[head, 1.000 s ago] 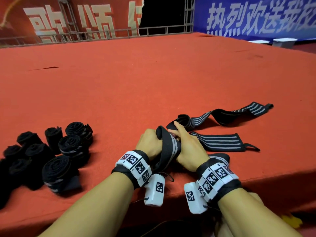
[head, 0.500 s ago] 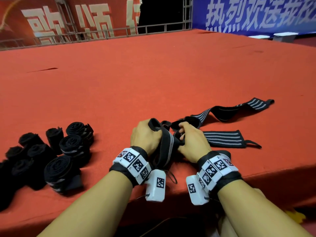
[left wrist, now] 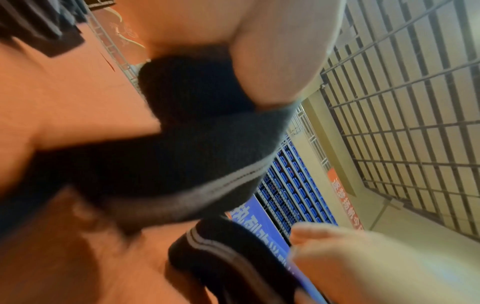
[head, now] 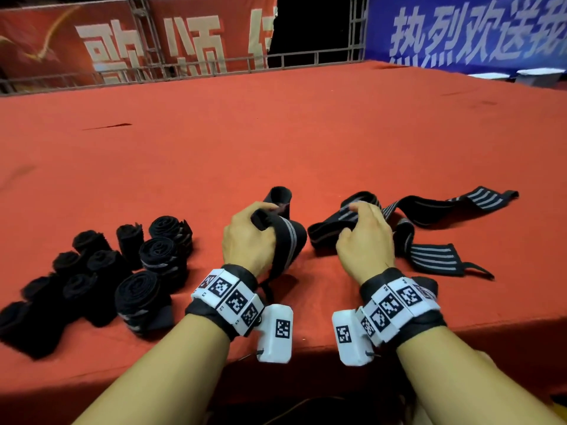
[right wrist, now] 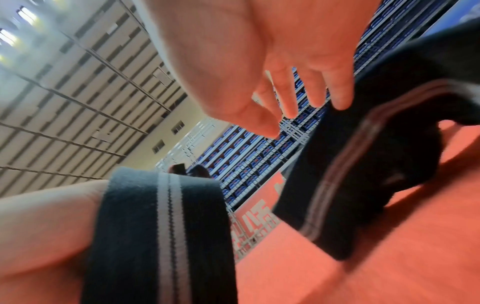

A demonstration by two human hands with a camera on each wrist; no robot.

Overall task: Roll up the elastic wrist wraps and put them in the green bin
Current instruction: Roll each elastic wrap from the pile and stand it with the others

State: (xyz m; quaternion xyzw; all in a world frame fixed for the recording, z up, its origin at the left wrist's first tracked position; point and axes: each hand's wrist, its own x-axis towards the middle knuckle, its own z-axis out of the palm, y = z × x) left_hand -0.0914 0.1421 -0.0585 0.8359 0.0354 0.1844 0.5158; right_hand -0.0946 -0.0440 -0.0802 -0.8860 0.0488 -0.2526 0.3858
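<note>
Several rolled wraps [head: 147,265] sit at the left on the red table [head: 276,142]. Your left hand [head: 248,237] grips one striped wrap [head: 288,240], its end sticking up beyond your fingers. Your right hand [head: 365,237], fingers relaxed, rests over the loose wraps [head: 429,216] lying to the right.

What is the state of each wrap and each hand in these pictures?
Left hand: grips one striped wrap.
Striped wrap: unrolled, draped over the left hand.
Right hand: fingers relaxed, on the loose wraps.
Loose wraps: unrolled, tangled on the red table.
Rolled wraps: rolled up, grouped on the table.
</note>
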